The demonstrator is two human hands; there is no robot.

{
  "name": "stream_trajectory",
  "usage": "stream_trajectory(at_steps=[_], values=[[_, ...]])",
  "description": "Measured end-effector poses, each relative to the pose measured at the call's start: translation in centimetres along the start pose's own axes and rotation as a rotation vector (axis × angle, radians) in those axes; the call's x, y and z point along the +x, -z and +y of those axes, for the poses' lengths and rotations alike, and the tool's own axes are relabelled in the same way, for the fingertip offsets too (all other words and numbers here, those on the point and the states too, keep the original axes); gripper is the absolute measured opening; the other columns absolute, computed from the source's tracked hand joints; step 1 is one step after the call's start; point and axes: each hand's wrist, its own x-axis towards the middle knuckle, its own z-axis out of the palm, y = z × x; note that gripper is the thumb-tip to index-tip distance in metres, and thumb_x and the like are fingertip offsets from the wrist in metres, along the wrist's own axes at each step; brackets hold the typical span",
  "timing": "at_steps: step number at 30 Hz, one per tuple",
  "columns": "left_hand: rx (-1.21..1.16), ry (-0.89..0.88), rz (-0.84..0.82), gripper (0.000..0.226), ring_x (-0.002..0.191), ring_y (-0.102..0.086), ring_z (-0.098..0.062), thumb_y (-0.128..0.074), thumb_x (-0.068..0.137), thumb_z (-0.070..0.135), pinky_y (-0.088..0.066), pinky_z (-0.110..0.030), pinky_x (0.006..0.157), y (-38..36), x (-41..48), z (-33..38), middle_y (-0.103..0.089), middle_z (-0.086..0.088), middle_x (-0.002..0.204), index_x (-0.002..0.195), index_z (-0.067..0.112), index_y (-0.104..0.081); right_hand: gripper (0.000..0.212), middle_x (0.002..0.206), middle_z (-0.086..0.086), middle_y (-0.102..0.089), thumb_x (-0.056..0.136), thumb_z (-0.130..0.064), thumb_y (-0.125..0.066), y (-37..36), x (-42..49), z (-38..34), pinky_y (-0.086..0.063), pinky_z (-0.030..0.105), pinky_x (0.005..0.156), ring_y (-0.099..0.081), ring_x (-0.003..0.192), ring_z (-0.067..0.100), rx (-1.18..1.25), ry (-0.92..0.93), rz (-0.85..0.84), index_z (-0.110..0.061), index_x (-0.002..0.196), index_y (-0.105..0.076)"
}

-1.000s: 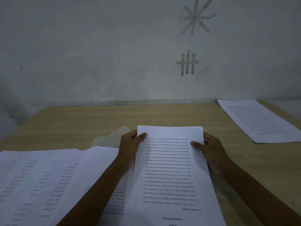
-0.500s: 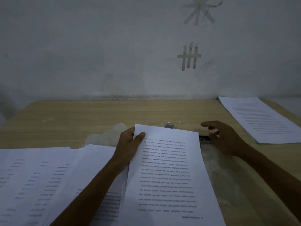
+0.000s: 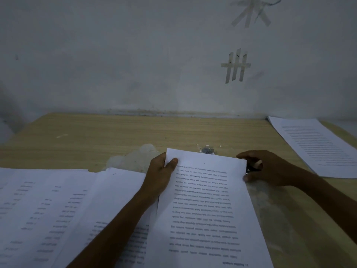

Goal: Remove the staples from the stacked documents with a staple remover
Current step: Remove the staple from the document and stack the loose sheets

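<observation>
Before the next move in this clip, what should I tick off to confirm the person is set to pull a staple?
1. Document steadied: ok; the left hand grips the document at its far left corner.
2. Tool in hand: ok; the right hand curls round the dark staple remover by the far right corner.
3. Staple located: cannot tell; none shows on the page.
4. Remover seated on a staple: cannot tell; hand and paper hide its tip.
5. Spot for pulled staples: ok; a staple pile lies on the table beyond the page.
</observation>
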Motion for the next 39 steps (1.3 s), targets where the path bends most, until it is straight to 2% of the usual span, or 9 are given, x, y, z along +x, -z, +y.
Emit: stream_trajectory(at_steps=[3,8,14,17,21,24,28,33,39], values=[[0.016,0.001,0.003,0.02,0.086,-0.065,-0.012,-0.047,0.098,0.019,-0.053,-0.024,0.072,0.1,0.1,-0.1,-0.067,0.004,0.096,0.111,0.014,-0.06,0.052,0.113,-0.011,-0.058,0.075,-0.021,-0.08,1.0,-0.2,0.6,-0.044,0.023,0.084,-0.054,0.103,0.009,-0.066,-0.051,-0.09,-0.029,0.121,-0.058],[0.013,-0.026,-0.006,0.017,0.081,-0.064,-0.007,-0.046,0.098,0.018,-0.052,-0.016,0.065,0.0,0.1,0.0,-0.066,0.005,0.093,0.108,0.015,-0.06,0.043,0.118,0.004,-0.057,0.084,-0.012,-0.07,3.0,-0.5,1.1,-0.042,0.023,0.08,-0.058,0.093,0.015,-0.059,-0.074,0.136,-0.019,0.124,-0.058],[-0.007,-0.039,-0.007,0.016,0.083,-0.064,-0.01,-0.044,0.099,0.016,-0.052,-0.015,0.068,-0.4,-0.1,0.1,-0.066,0.007,0.091,0.103,0.018,-0.059,0.032,0.096,-0.012,-0.061,0.086,-0.009,-0.067,4.2,0.3,-4.0,-0.041,0.01,0.069,-0.058,0.082,-0.002,0.011,0.183,0.149,-0.023,0.114,-0.058],[-0.025,-0.032,-0.001,0.016,0.086,-0.066,-0.017,-0.047,0.097,0.016,-0.055,-0.028,0.076,-0.3,-0.1,0.1,-0.068,0.001,0.093,0.103,0.015,-0.062,0.031,0.091,-0.009,-0.065,0.085,-0.008,-0.066,4.0,1.5,-6.8,-0.045,0.022,0.069,-0.059,0.075,0.004,0.03,0.263,0.111,-0.024,0.112,-0.061],[-0.065,-0.036,0.031,0.019,0.082,-0.069,-0.02,-0.054,0.094,0.013,-0.058,-0.031,0.072,-0.1,0.0,-0.1,-0.071,-0.006,0.093,0.105,0.006,-0.067,0.037,0.103,0.001,-0.068,0.084,-0.038,-0.069,3.5,2.8,-9.7,-0.053,0.043,0.084,-0.064,0.092,0.018,0.009,0.288,0.053,-0.02,0.115,-0.063],[-0.102,-0.044,0.035,0.015,0.073,-0.07,-0.014,-0.057,0.091,0.012,-0.059,-0.028,0.066,-0.2,0.0,-0.1,-0.072,-0.002,0.086,0.1,0.009,-0.069,0.048,0.11,-0.001,-0.066,0.081,-0.046,-0.068,2.9,3.6,-11.0,-0.053,0.038,0.086,-0.062,0.096,0.014,-0.059,0.336,-0.007,-0.019,0.121,-0.062],[-0.154,-0.057,0.019,0.011,0.068,-0.07,-0.015,-0.059,0.09,0.012,-0.059,-0.028,0.063,-0.2,-0.1,0.0,-0.073,0.0,0.079,0.089,0.015,-0.07,0.054,0.11,-0.014,-0.056,0.08,-0.042,-0.07,2.5,4.9,-12.2,-0.04,0.012,0.08,-0.051,0.093,0.002,-0.183,0.382,-0.057,-0.022,0.129,-0.057],[-0.189,-0.035,0.011,0.01,0.07,-0.071,-0.017,-0.061,0.088,0.014,-0.059,-0.029,0.064,-0.1,0.0,0.1,-0.074,0.002,0.079,0.088,0.018,-0.07,0.056,0.104,-0.017,-0.046,0.083,-0.054,-0.061,2.5,6.1,-13.1,-0.032,0.026,0.084,-0.044,0.094,0.004,-0.393,0.424,-0.069,-0.036,0.135,-0.048],[-0.211,-0.006,0.007,0.013,0.072,-0.071,-0.016,-0.061,0.088,0.014,-0.058,-0.027,0.064,0.1,0.1,0.2,-0.074,0.003,0.082,0.097,0.013,-0.07,0.048,0.106,-0.011,-0.05,0.088,-0.052,-0.055,2.2,6.5,-13.9,-0.025,0.035,0.095,-0.043,0.097,0.007,-0.475,0.421,-0.126,-0.037,0.133,-0.047]])
